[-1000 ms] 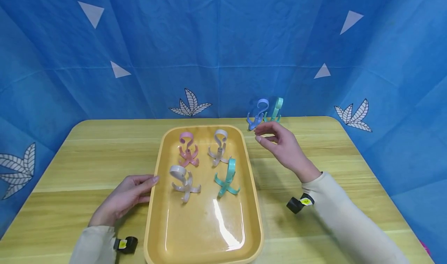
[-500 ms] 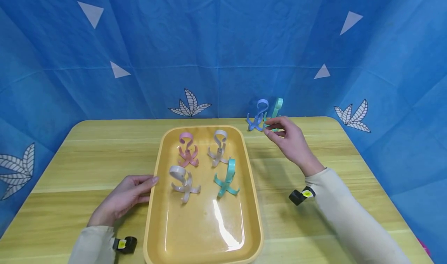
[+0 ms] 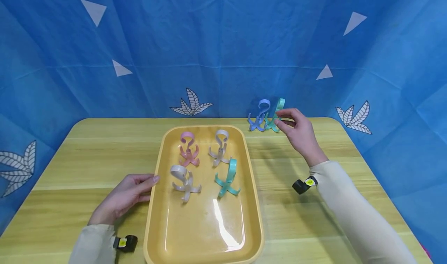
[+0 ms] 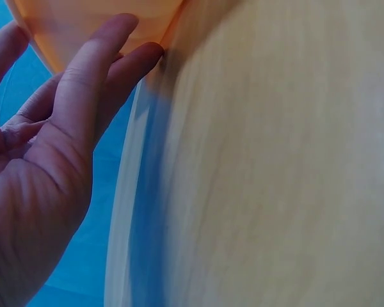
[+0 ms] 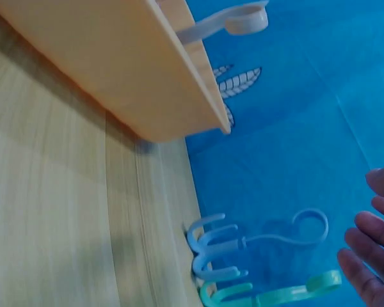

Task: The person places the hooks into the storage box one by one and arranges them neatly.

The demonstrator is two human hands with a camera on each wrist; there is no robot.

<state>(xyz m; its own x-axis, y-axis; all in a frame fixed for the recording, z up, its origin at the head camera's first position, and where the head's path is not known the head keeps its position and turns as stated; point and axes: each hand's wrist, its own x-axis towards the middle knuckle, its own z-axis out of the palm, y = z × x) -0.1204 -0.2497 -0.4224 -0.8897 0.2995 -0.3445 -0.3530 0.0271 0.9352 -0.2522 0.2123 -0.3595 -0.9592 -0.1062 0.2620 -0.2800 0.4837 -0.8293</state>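
Observation:
My right hand (image 3: 298,130) reaches to the back of the table with fingers loosely bent, thumb and fingertips beside a mint-green multi-claw hanging hook (image 5: 294,295). In the right wrist view its fingers stand apart from that hook. Left of it, a blue multi-claw hanging hook (image 3: 257,120) stands upright on its claws. My left hand (image 3: 127,196) holds the near-left side of a yellow tray (image 3: 205,225), thumb over the rim and fingers along the outer wall. Inside stand a pink hook (image 3: 189,155), two whitish hooks (image 3: 220,155) and a teal hook (image 3: 228,178).
The wooden table (image 3: 97,155) ends at a blue curtain (image 3: 216,31) printed with leaves and white triangles. Both hooks at the back stand close to this curtain. The tray's wall (image 5: 115,70) rises between the right hand's side and the hooks inside.
My right hand has moved to the right, from in front of the blue hook to beside the mint-green one, uncovering their claws. The left hand and tray have stayed in place.

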